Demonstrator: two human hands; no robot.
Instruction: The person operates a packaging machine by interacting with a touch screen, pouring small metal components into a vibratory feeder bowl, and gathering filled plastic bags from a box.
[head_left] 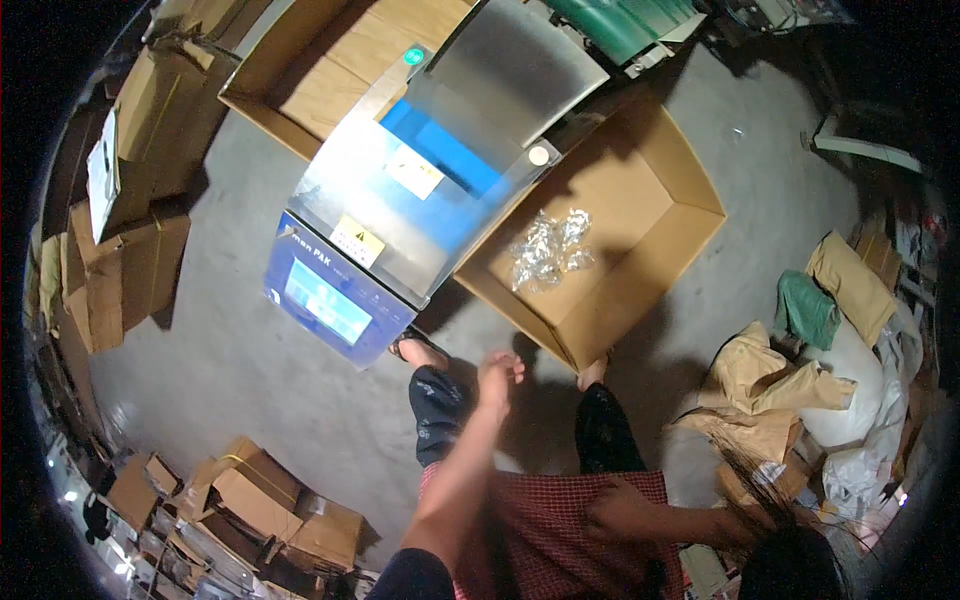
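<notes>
My left hand (499,380) is in front of my body, above the floor, with its fingers loosely curled and a little apart. Nothing shows in it. My right hand (612,508) rests against the red checked cloth (545,515) over my lap; its fingers are dim and hard to make out. Ahead stands a steel machine (345,190) with a blue control panel (330,300), a lit screen (327,301) and a blue strip (440,150) under its cover. To its right, an open cardboard box (640,270) holds several shiny clear plastic packets (550,250).
Another open carton (275,125) sits behind the machine. Stacked cardboard (140,250) lines the left, with flattened boxes (260,490) at lower left. Crumpled brown paper (765,380), a green bag (806,310) and white sacks (845,390) lie at right. Green machinery (620,30) stands far back.
</notes>
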